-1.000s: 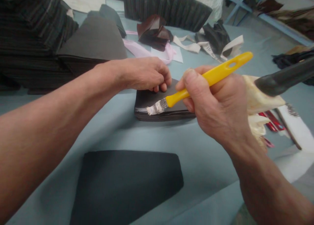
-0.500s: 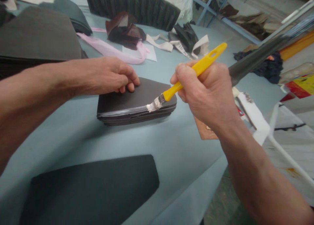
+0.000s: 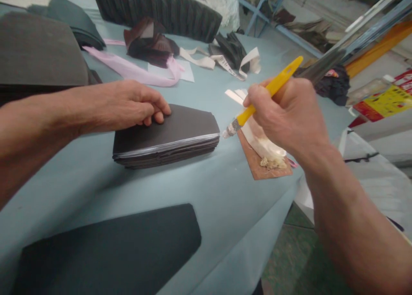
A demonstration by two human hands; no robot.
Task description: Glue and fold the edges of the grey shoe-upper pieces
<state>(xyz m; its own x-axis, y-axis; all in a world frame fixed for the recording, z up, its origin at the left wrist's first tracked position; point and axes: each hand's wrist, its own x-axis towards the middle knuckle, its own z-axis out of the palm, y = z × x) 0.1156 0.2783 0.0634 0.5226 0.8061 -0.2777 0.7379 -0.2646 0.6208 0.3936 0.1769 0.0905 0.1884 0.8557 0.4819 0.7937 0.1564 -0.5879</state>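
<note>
My left hand (image 3: 128, 104) lies curled on the back left corner of a stack of dark cut pieces (image 3: 167, 136) on the blue-grey table (image 3: 231, 209), fingertips pressing down on the top piece. My right hand (image 3: 289, 115) is closed around a yellow-handled brush (image 3: 267, 93). Its whitish bristles (image 3: 228, 132) hover just off the stack's right end, over a brown board (image 3: 260, 166) with a pale glue-caked strip on it.
A large dark panel (image 3: 112, 252) lies near me. Taller dark stacks (image 3: 41, 55) stand at the left and along the back. Pink strips (image 3: 135, 72), brown scraps (image 3: 148, 42) and pale tapes (image 3: 222, 61) lie beyond. The table's edge drops off at the right.
The brush swept rightward along the stack's front edge and has come off its right end. My left hand stayed pressed on the stack. The view swung right.
</note>
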